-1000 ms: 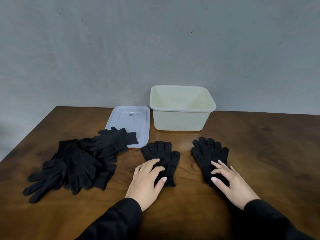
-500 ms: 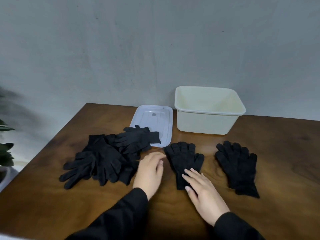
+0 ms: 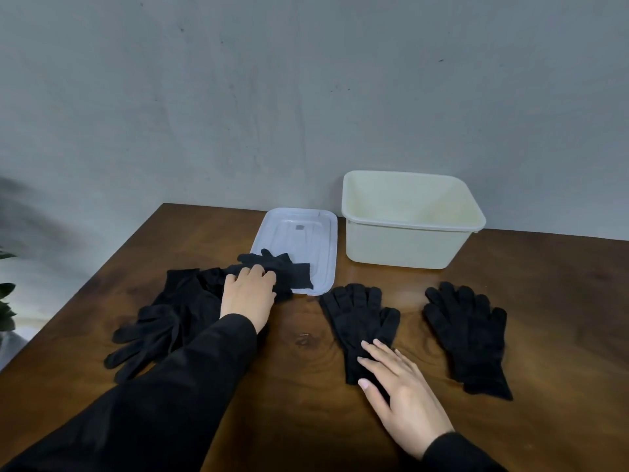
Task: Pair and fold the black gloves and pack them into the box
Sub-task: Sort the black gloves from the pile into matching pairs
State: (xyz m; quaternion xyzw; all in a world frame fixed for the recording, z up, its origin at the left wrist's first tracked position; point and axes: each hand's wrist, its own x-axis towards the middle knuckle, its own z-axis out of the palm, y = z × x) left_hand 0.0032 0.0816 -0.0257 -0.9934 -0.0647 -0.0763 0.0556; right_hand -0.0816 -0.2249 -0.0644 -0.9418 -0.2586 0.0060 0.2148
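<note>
the box (image 3: 408, 247) stands in the upper right of centre on the table (image 3: 306, 420), open, and what shows of its inside holds no gloves. its lid (image 3: 306, 233) lies flat just left of it. nothing is packed yet, as far as can be seen.

two lots of gloves are laid out flat below the box: the middle glove (image 3: 360, 318) at the centre of the frame and the right glove (image 3: 466, 332) well apart to its right, both with fingers pointing up the frame. each may be a stacked pair, but the black cloth hides whether it is one layer or two. neither is folded.

the pile (image 3: 170, 321) of loose gloves sprawls at the left of centre, and its top glove (image 3: 282, 270) lies partly over the near edge of the lid.

the left hand (image 3: 248, 298) reaches onto the pile's right end, fingers bent down onto the top glove. it looks like the start of a grip, though i cannot tell whether the cloth is pinched or only pressed. the right hand (image 3: 398, 386) lies with fingers fairly straight and spread, resting on the cuff end of the middle glove and grasping nothing.

by my reading the task is early: sorting is under way, the next glove is being fetched from the pile, and all the folding and packing is left, along with most of the pairing.
</note>
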